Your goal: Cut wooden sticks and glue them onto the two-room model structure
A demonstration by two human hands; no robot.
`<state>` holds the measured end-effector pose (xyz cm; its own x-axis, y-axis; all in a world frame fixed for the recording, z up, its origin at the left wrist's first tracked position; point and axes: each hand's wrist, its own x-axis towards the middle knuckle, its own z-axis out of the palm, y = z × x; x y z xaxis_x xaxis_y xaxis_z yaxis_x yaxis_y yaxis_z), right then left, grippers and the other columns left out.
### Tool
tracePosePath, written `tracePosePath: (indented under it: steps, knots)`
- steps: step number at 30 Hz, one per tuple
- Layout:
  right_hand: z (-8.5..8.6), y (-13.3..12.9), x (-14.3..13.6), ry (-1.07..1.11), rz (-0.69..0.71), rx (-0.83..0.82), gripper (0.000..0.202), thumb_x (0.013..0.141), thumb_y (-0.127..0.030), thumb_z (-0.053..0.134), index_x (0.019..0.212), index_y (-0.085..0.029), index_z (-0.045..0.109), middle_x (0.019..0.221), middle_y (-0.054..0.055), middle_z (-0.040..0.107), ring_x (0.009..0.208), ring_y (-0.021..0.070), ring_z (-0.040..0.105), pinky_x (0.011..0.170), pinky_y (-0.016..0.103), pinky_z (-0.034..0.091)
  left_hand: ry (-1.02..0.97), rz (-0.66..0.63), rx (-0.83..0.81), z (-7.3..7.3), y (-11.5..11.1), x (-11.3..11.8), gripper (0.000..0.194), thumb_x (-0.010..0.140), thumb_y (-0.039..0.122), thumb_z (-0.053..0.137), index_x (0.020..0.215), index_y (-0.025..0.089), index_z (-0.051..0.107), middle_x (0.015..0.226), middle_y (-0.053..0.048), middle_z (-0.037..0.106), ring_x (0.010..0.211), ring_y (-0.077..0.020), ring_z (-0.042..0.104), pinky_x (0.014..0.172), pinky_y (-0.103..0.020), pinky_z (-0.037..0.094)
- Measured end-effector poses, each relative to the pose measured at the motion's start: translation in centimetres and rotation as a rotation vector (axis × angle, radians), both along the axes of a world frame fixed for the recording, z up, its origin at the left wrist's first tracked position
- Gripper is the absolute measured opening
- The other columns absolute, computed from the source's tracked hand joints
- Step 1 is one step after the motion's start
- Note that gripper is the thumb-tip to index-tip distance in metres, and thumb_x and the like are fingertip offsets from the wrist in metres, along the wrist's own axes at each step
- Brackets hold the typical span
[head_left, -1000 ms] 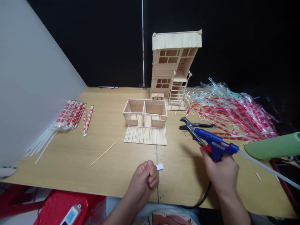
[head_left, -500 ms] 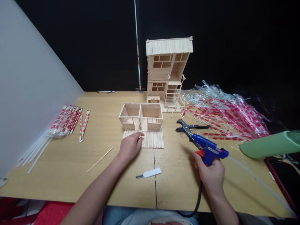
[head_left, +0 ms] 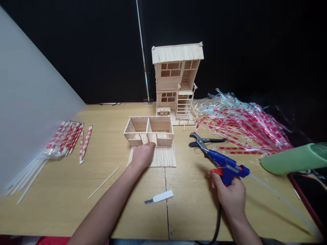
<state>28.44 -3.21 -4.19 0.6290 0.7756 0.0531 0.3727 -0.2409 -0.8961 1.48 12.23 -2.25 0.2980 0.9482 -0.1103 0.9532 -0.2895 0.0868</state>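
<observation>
My left hand (head_left: 143, 155) is at the front wall of a small roofless stick box with two rooms (head_left: 163, 136), its fingers closed against the wall by the middle opening. A floor of parallel sticks (head_left: 165, 156) extends in front of the box, partly under my hand. What the fingertips grip is hidden. On the right, my right hand (head_left: 231, 194) holds the handle of a blue glue gun (head_left: 224, 163) with an orange trigger. The gun's nozzle points up and left, near black-handled pliers (head_left: 200, 141).
Behind stands a two-storey stick house (head_left: 177, 78). Wrapped chopsticks (head_left: 63, 136) lie left, a single stick (head_left: 103, 182) and a white cutter (head_left: 162, 196) in front. Right are crumpled wrappers (head_left: 255, 122), a green cylinder (head_left: 291, 160) and a dark phone (head_left: 309, 197).
My left hand has moved forward from the stick floor to the box's front wall. The view has shifted slightly; my right hand still holds the glue gun.
</observation>
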Motion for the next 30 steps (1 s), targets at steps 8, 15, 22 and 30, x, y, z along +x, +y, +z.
tracePosePath:
  steps: [8,15,22,30]
  knots:
    - [-0.1,0.0,0.0,-0.02,-0.002,0.003,0.03,0.079,-0.045,0.065,0.065,-0.017,0.067,0.053,0.004,0.065,0.05,0.0197,0.061,0.051,0.029,0.046,-0.015,0.005,-0.012,0.4,0.5,0.0,0.035,0.101,0.033,0.037,0.113,0.024,0.069,0.102,-0.013,0.076,0.089,-0.0309,0.072,0.071,-0.036,0.048]
    - [-0.4,-0.2,0.1,-0.025,0.016,-0.001,0.029,0.079,-0.044,0.066,0.067,-0.018,0.066,0.05,0.002,0.062,0.05,0.0194,0.06,0.054,0.03,0.046,-0.032,0.007,0.019,0.6,-0.5,-0.2,0.033,0.101,0.032,0.038,0.119,0.023,0.064,0.102,-0.013,0.076,0.088,-0.0308,0.072,0.069,-0.035,0.046]
    - [-0.4,-0.3,0.0,-0.015,0.015,0.012,0.029,0.08,-0.043,0.066,0.07,-0.016,0.068,0.052,0.003,0.062,0.051,0.0192,0.06,0.054,0.03,0.046,-0.02,0.053,0.077,1.3,-2.4,-4.0,0.034,0.101,0.039,0.037,0.112,0.021,0.064,0.103,-0.012,0.074,0.084,-0.0269,0.07,0.067,-0.032,0.044]
    - [-0.4,-0.1,-0.1,-0.028,0.027,0.0,0.03,0.08,-0.044,0.066,0.068,-0.017,0.066,0.051,0.003,0.062,0.05,0.0189,0.06,0.052,0.029,0.045,0.018,0.043,0.078,0.4,-0.7,-3.4,0.037,0.102,0.039,0.035,0.12,0.025,0.064,0.099,-0.011,0.075,0.085,-0.0282,0.071,0.069,-0.035,0.047]
